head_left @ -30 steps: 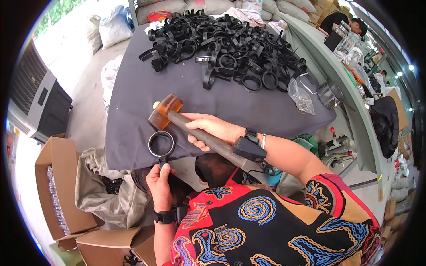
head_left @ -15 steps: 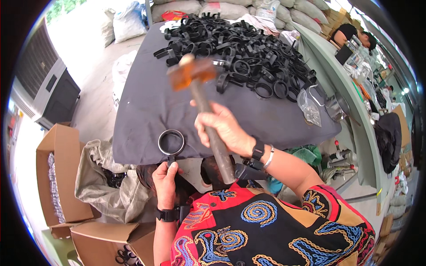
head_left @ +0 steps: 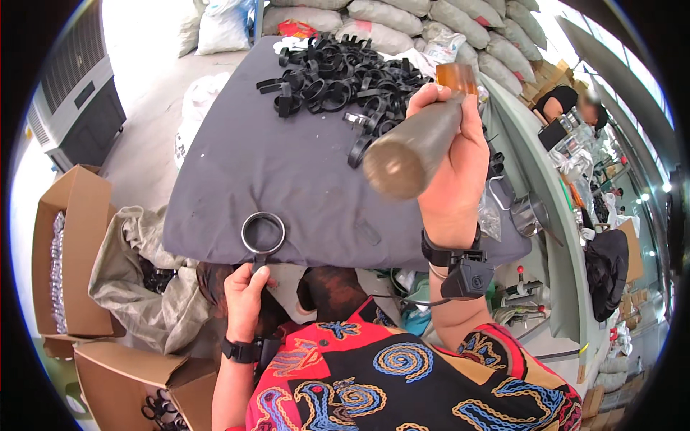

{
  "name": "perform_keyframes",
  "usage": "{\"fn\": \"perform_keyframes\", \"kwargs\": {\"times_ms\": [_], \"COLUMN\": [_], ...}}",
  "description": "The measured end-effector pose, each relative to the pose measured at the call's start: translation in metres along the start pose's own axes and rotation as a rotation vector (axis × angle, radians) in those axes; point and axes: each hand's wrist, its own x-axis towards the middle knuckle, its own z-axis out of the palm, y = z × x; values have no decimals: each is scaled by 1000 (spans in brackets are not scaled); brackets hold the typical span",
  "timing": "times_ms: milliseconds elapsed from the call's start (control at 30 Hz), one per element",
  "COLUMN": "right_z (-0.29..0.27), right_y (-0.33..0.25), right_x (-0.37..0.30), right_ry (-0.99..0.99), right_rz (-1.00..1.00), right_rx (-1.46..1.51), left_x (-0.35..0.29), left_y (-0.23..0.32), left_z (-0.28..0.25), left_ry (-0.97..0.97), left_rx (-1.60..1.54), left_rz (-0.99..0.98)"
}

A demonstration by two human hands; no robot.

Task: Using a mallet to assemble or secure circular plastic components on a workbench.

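My left hand (head_left: 244,293) pinches the short stem of a black ring part (head_left: 260,254) between thumb and fingers. A shiny metal band lines the ring, which lies at the near edge of the grey-covered table (head_left: 287,194). My right hand (head_left: 458,176) is raised over the table's right side, wrapped round the handle of a hammer (head_left: 413,152). The thick end of its handle points back at me, and its amber-brown head shows beyond my fingers. Behind the hammer lies a heap of black ring parts (head_left: 338,79), partly hidden by it.
Left of the table stand cardboard boxes (head_left: 83,237), a woven sack (head_left: 147,316) and an air cooler (head_left: 75,86). A metal cup (head_left: 528,215) and a plastic bag (head_left: 490,215) lie at the right edge. Stacked sacks (head_left: 460,25) line the back; another person (head_left: 564,108) is at far right.
My right hand has lifted the hammer up and to the right, tipping its handle end toward me. My left hand still grips the ring part on the table edge. The view has shifted slightly.
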Motion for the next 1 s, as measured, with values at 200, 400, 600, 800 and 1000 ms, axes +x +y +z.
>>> {"fn": "perform_keyframes", "kwargs": {"times_ms": [200, 400, 600, 800, 1000], "right_z": [2, -7, -10, -20, -24], "right_y": [-15, -22, -25, -21, -12], "right_x": [7, 13, 20, 25, 36], "right_ry": [-103, -149, -92, -31, 198], "right_rz": [-68, -95, -172, -167, -326], "right_rx": [41, 119, 21, 170, 40], "left_x": [0, 1, 1, 1, 3], "left_y": [2, 1, 3, 2, 3], "left_z": [1, 3, 5, 6, 3], "left_ry": [12, 12, 5, 21, 2], "left_rx": [35, 26, 36, 30, 53], "left_rz": [14, 8, 5, -3, 24]}}
